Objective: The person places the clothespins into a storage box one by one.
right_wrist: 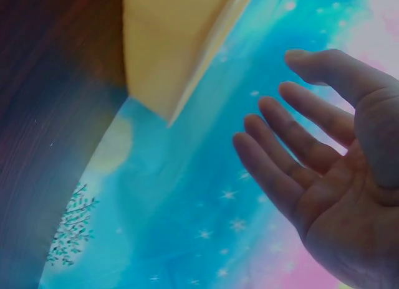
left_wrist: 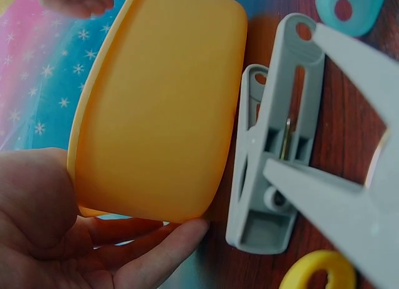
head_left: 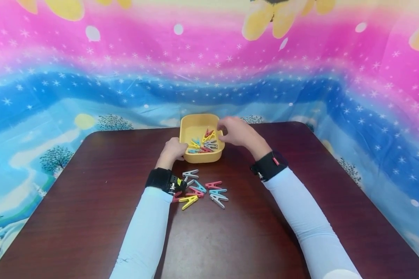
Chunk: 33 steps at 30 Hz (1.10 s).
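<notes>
A yellow plastic bin (head_left: 199, 157) at the far side of the table holds several coloured clothespins (head_left: 206, 148). My left hand (head_left: 174, 149) grips the bin's left side, its palm at the rim and fingers reaching round the wall in the left wrist view. Beside the bin's right rim hovers my right hand (head_left: 238, 132), and the right wrist view shows its fingers (right_wrist: 274, 170) loosely spread with nothing between them. On the table in front of the bin lies a loose group of clothespins, among them a grey clothespin (left_wrist: 274, 139) and a yellow clothespin (head_left: 188, 201).
The dark wooden table (head_left: 108, 186) ends just behind the bin. A patterned cloth backdrop (head_left: 209, 69) rises behind it and along both sides. Part of the clothespin group lies beneath the left wrist's camera strap (head_left: 159, 179).
</notes>
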{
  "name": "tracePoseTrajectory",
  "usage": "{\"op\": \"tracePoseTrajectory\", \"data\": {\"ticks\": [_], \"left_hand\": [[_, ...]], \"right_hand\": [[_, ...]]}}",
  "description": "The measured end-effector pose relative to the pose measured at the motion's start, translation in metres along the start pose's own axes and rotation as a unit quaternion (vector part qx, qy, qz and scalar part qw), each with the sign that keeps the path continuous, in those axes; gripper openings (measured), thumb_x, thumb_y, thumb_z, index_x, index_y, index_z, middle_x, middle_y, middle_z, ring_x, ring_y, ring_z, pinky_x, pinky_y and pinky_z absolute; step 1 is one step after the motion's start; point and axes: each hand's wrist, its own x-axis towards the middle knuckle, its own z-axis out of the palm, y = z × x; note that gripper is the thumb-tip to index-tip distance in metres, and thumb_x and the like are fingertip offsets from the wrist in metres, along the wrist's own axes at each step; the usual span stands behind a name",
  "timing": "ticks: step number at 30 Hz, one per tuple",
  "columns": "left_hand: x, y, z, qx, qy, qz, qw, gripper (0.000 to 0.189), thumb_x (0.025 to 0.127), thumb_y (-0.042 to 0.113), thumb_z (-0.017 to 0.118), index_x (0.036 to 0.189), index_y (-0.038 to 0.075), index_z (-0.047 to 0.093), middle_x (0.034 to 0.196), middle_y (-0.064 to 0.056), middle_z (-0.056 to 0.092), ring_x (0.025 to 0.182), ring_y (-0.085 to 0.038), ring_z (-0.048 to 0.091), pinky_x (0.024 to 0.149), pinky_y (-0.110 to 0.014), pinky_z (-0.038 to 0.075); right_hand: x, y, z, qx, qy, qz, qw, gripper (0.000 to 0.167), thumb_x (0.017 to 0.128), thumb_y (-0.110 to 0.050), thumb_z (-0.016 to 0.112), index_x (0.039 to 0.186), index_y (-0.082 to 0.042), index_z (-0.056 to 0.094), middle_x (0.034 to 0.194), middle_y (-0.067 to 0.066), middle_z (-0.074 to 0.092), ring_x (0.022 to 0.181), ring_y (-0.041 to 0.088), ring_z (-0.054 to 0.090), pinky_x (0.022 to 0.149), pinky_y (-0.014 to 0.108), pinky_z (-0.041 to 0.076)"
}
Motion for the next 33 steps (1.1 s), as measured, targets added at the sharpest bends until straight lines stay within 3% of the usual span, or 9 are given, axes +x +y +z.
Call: {"op": "tracePoseTrajectory", "data": {"ticks": [6, 11, 16, 23, 28, 33], "left_hand": [[-0.001, 0.000, 0.000, -0.001, -0.002, 0.003, 1.0000, 0.050, 0.111, 0.023, 0.051, 0.153, -0.003, 0.049, 0.138, -0.023, 0.067, 0.120, -0.035, 0.074, 0.099, -0.045, 0.068], [-0.004, -0.002, 0.001, -0.008, -0.004, -0.002, 1.0000, 0.048, 0.111, 0.022, 0.051, 0.152, -0.003, 0.050, 0.137, -0.023, 0.068, 0.120, -0.035, 0.074, 0.099, -0.045, 0.067], [-0.005, -0.002, 0.000, -0.006, -0.006, 0.004, 1.0000, 0.047, 0.111, 0.023, 0.051, 0.150, -0.004, 0.051, 0.136, -0.023, 0.068, 0.119, -0.035, 0.075, 0.099, -0.044, 0.068], [-0.006, -0.001, -0.001, -0.003, -0.001, 0.008, 1.0000, 0.047, 0.110, 0.022, 0.051, 0.149, -0.004, 0.052, 0.135, -0.023, 0.069, 0.119, -0.036, 0.075, 0.100, -0.046, 0.067], [-0.006, -0.002, 0.001, -0.009, 0.001, 0.006, 0.9999, 0.045, 0.110, 0.022, 0.051, 0.147, -0.004, 0.053, 0.134, -0.023, 0.070, 0.118, -0.036, 0.075, 0.100, -0.047, 0.067], [-0.003, -0.002, 0.000, -0.003, 0.002, 0.006, 1.0000, 0.043, 0.110, 0.022, 0.051, 0.145, -0.003, 0.054, 0.132, -0.022, 0.069, 0.114, -0.034, 0.074, 0.097, -0.045, 0.068]], "right_hand": [[-0.028, -0.015, 0.005, 0.020, -0.031, -0.011, 0.9993, 0.030, 0.098, -0.016, 0.076, 0.125, -0.005, 0.075, 0.124, 0.016, 0.076, 0.106, 0.028, 0.070, 0.098, 0.045, 0.062], [-0.041, -0.026, 0.012, 0.026, -0.072, -0.007, 0.9971, 0.036, 0.098, -0.016, 0.079, 0.132, -0.005, 0.074, 0.131, 0.016, 0.077, 0.115, 0.029, 0.073, 0.105, 0.046, 0.063], [-0.046, -0.038, 0.022, 0.012, -0.122, -0.017, 0.9924, 0.037, 0.097, -0.016, 0.081, 0.132, -0.004, 0.074, 0.128, 0.015, 0.077, 0.115, 0.029, 0.072, 0.105, 0.044, 0.063], [-0.046, -0.054, 0.049, -0.001, -0.198, -0.033, 0.9797, 0.031, 0.095, -0.019, 0.084, 0.123, -0.007, 0.076, 0.110, 0.008, 0.077, 0.094, 0.020, 0.067, 0.090, 0.036, 0.063], [-0.048, -0.061, 0.058, 0.003, -0.222, -0.039, 0.9742, 0.025, 0.095, -0.019, 0.085, 0.116, -0.009, 0.077, 0.097, 0.003, 0.074, 0.084, 0.018, 0.066, 0.081, 0.031, 0.062], [-0.048, -0.062, 0.061, 0.003, -0.234, -0.035, 0.9716, 0.024, 0.094, -0.021, 0.086, 0.115, -0.012, 0.077, 0.094, 0.001, 0.073, 0.082, 0.018, 0.066, 0.079, 0.030, 0.061]]}}
